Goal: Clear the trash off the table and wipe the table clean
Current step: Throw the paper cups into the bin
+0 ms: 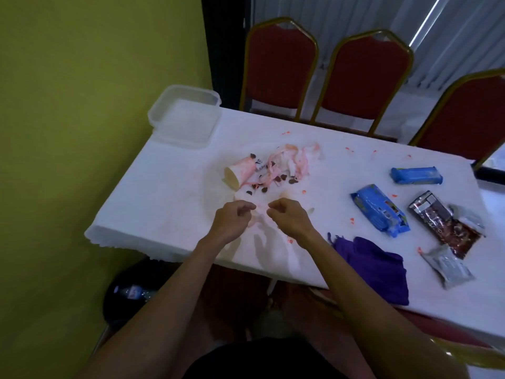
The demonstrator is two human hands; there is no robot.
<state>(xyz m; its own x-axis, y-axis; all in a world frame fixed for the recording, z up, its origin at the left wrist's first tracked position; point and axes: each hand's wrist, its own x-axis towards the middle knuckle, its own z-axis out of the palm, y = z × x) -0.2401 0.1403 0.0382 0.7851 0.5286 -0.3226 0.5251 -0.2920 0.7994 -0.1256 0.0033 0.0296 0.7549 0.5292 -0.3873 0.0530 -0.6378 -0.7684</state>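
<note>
My left hand (232,220) and my right hand (288,217) hover close together over the near edge of the white table (164,203), fingers curled. Between them they pinch a thin, pale, pink-stained scrap of tissue (261,214), which is blurred. Behind the hands lie a tipped pink-stained paper cup (240,173), a heap of stained tissues (292,161) and several dark crumbs (273,184). Right of the hands are two blue wrappers (416,175) (379,210), a torn dark foil packet (445,222) and a silver wrapper (448,266). A purple cloth (374,266) lies by my right forearm.
A clear plastic container (185,116) sits on the far left corner. Red spots (351,220) dot the tabletop. Three red chairs (278,67) stand behind the table. A black bin (128,291) with a bottle in it stands on the floor at the left, beside a yellow-green wall.
</note>
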